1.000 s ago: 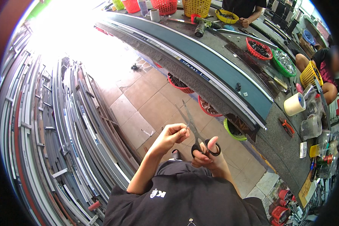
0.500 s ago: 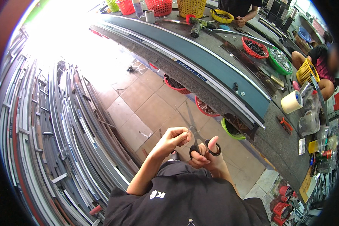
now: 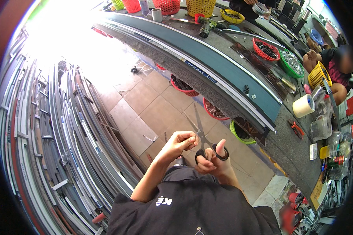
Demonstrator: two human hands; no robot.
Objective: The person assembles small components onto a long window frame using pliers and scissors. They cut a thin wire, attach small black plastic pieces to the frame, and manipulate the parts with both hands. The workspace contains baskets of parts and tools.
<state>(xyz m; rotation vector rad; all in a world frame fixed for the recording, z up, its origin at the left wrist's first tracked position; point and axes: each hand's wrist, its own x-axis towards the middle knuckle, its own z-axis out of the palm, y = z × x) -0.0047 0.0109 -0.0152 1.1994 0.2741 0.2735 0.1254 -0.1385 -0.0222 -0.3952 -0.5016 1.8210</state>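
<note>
My right hand (image 3: 213, 159) holds a pair of scissors (image 3: 202, 135) with dark handles, its thumb and fingers through the loops. The blades point up and away over the tiled floor and stand a little apart. Close against the left side of the scissors, near the pivot, is my left hand (image 3: 181, 143). Its fingers are closed in a pinch. Whatever they hold, if anything, is too small to make out, and I cannot tell whether they touch the blade.
Long metal profiles (image 3: 62, 156) stand stacked along the left. A workbench (image 3: 298, 156) runs up the right, with a long teal strip (image 3: 208, 58), a drill (image 3: 208, 27), red-handled pliers (image 3: 296, 129) and a tape roll (image 3: 303, 105). Baskets (image 3: 243, 133) stand under its edge. Two people are beyond it.
My hands and the scissors have barely moved. At the far side of the bench, one person now has a clear round container in hand; the seated person's hand has come up.
</note>
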